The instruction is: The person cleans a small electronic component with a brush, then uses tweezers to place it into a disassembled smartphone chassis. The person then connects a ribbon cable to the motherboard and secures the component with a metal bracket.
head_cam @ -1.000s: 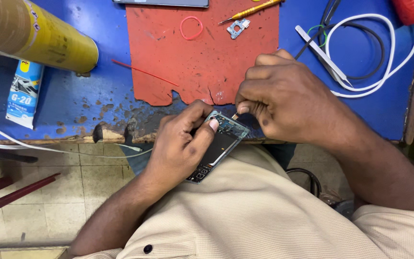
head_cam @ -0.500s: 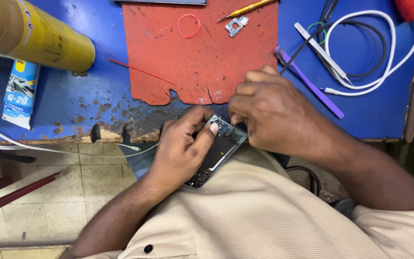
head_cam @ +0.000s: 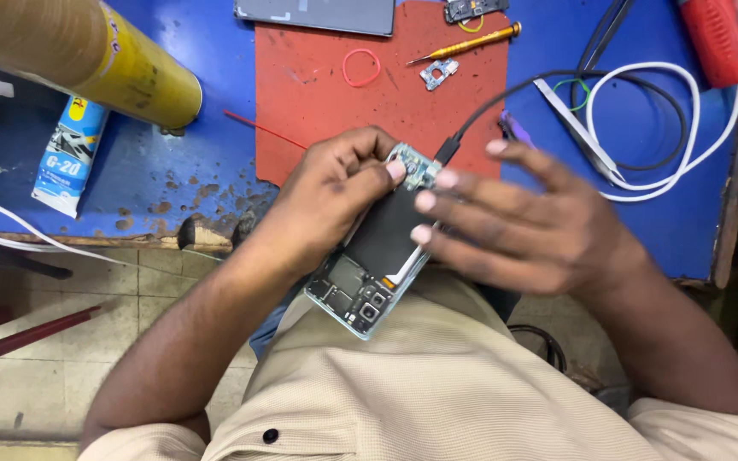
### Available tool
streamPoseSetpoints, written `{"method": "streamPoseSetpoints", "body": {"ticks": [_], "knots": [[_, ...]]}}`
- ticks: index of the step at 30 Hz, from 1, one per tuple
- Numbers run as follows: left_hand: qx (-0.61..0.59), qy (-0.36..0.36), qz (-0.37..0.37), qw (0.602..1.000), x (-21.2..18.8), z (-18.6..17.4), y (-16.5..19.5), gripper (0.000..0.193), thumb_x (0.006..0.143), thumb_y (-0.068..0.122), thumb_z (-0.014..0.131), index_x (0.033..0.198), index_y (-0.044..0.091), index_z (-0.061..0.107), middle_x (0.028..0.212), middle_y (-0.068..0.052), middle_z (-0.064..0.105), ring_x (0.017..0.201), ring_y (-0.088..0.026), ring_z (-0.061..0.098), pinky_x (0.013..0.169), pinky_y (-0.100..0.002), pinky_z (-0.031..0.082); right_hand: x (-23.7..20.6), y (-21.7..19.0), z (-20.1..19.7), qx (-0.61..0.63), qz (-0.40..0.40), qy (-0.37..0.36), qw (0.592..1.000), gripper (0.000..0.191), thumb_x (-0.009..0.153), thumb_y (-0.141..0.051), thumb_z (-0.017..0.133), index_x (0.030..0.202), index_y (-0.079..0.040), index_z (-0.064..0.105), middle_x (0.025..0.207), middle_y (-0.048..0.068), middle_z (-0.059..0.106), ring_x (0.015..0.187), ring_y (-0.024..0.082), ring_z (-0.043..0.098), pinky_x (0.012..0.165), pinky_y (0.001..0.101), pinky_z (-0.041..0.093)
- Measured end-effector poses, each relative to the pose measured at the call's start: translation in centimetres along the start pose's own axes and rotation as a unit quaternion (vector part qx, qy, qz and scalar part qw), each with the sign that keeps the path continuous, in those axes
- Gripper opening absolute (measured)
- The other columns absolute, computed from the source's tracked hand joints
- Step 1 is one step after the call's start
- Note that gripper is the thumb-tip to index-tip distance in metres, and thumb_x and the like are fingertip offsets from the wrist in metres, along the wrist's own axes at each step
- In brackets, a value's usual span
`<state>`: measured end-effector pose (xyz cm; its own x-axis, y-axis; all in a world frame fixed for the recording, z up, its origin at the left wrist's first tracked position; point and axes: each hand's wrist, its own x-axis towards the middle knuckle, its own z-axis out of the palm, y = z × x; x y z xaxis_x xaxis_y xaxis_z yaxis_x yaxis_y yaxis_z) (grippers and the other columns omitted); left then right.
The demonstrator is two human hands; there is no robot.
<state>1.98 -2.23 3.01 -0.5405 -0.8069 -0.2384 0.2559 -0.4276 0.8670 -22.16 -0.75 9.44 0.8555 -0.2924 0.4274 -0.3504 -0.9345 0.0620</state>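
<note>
My left hand grips an opened smartphone with its back cover off, its black battery and circuit boards showing. My left thumb presses on the small board at the phone's upper end. A black cable is plugged into that end. My right hand hovers just right of the phone with fingers spread, fingertips close to its edge, holding nothing. The phone hangs over my lap at the front edge of the blue bench.
A red mat lies on the bench with a red rubber band, a yellow screwdriver and a small metal bracket. A yellow can, glue tube, white cable, tweezers and red tool surround it.
The phone has been lifted higher and turned so its open back shows, with a black cable plugged in. My right hand has let go and spread its fingers.
</note>
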Motion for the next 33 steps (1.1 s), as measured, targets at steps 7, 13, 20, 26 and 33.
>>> {"method": "streamPoseSetpoints", "body": {"ticks": [7, 13, 20, 26, 33], "knots": [[-0.033, -0.077, -0.040, 0.996, 2.0, -0.7, 0.1, 0.030, 0.107, 0.028, 0.059, 0.106, -0.002, 0.064, 0.091, -0.003, 0.067, 0.076, -0.009, 0.061, 0.066, -0.025, 0.050, -0.2, 0.6, -0.3, 0.034, 0.060, 0.059, 0.996, 0.022, 0.095, -0.008, 0.077, 0.116, -0.006, 0.072, 0.117, 0.013, 0.074, 0.110, 0.027, 0.073, 0.102, 0.0464, 0.056], [0.044, -0.076, 0.166, 0.982, 7.8, -3.4, 4.0, 0.072, 0.107, 0.065, 0.039, 0.128, 0.001, 0.066, 0.111, -0.009, 0.074, 0.097, -0.019, 0.071, 0.085, -0.035, 0.061, 0.1, 3.5, 0.0, 0.277, 0.433, 0.177, 0.839, 0.024, 0.098, -0.004, 0.075, 0.120, 0.001, 0.067, 0.107, 0.008, 0.074, 0.094, 0.012, 0.070, 0.084, 0.0279, 0.056], [0.090, -0.032, 0.304, 0.948, 12.9, -0.8, 4.6, 0.041, 0.103, 0.023, 0.076, 0.132, -0.001, 0.060, 0.122, -0.009, 0.069, 0.114, -0.016, 0.067, 0.105, -0.035, 0.059, 0.0, 8.7, 4.0, 0.514, 0.425, 0.270, 0.695, 0.022, 0.110, -0.005, 0.067, 0.128, 0.007, 0.064, 0.112, 0.007, 0.072, 0.100, 0.011, 0.069, 0.095, 0.0274, 0.059], [0.042, 0.019, 0.252, 0.967, 14.0, -2.2, 2.9, 0.034, 0.099, 0.005, 0.073, 0.128, 0.001, 0.058, 0.122, -0.007, 0.069, 0.114, -0.015, 0.068, 0.106, -0.033, 0.057, 0.1, 9.3, 5.3, 0.525, 0.481, 0.246, 0.657, 0.033, 0.103, -0.006, 0.066, 0.134, 0.005, 0.061, 0.120, 0.009, 0.072, 0.110, 0.014, 0.070, 0.101, 0.0298, 0.058], [-0.020, 0.076, 0.276, 0.958, 14.1, -4.9, 2.3, 0.037, 0.105, 0.002, 0.067, 0.137, 0.000, 0.048, 0.131, -0.010, 0.063, 0.125, -0.016, 0.062, 0.114, -0.033, 0.052, -0.2, 10.2, 4.8, 0.434, 0.507, 0.211, 0.714, 0.033, 0.105, -0.002, 0.065, 0.137, 0.006, 0.059, 0.124, 0.013, 0.071, 0.119, 0.018, 0.070, 0.109, 0.0316, 0.057]]}}
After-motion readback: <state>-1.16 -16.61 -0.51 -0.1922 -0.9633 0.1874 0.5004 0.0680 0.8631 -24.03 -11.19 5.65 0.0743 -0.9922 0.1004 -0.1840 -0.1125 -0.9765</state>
